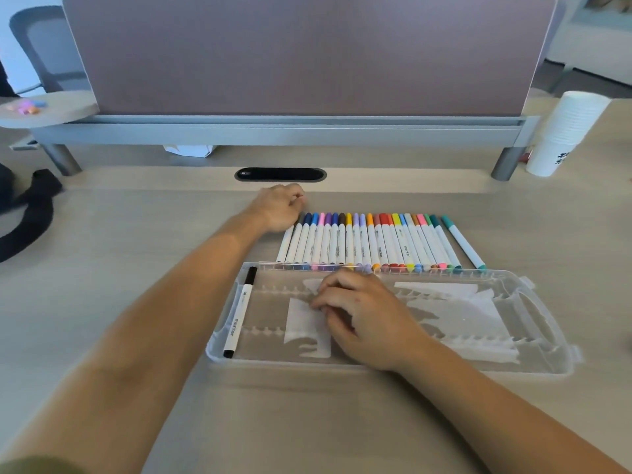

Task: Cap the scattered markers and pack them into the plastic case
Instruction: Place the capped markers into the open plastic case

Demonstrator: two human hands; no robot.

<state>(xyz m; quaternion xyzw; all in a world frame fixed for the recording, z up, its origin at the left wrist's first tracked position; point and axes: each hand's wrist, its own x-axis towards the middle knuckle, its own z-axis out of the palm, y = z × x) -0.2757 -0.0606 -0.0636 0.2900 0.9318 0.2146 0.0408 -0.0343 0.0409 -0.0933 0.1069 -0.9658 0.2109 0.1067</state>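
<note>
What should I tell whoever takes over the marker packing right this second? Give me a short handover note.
The left grip is curled at the cap end of the leftmost marker in the row; whether it holds it is unclear. The right grip rests in the case, holding nothing.
Done: all visible markers are capped; the black marker lies at the case's left end.
Left: pack the row, including the teal marker lying slightly apart at its right end.

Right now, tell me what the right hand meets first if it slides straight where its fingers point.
The right hand would probably meet the black marker at the left end of the plastic case.
</note>
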